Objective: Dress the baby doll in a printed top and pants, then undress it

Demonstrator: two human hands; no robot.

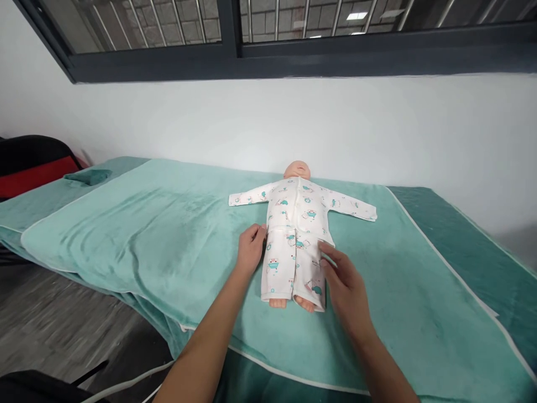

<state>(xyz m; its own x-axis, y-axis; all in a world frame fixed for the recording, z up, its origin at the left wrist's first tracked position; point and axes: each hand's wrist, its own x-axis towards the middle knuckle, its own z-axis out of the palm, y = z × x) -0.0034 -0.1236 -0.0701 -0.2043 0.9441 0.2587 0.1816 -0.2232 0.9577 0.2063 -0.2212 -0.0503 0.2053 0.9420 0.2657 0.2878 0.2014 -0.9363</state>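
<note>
A baby doll [297, 168] lies on its back on a mint-green blanket, its head toward the wall and both sleeves spread out. It wears a white printed baby shirt [297, 204] and matching baby pants [279, 268]; the toes show below the cuffs. My left hand [251, 247] has its fingers curled closed at the pants' left edge, by the waist, where the shirt hem overlaps. My right hand [347, 282] touches the opposite side of the waist, with a gap between thumb and index finger. The doll's hands are hidden in the sleeves.
The mint blanket [176, 224] with white piping covers a bed over a darker green sheet [465, 235]. Behind stand a white wall [210, 117] and a dark window frame [268, 64]. A red and black item [36, 168] sits at far left; a white cable [130, 383] hangs low left.
</note>
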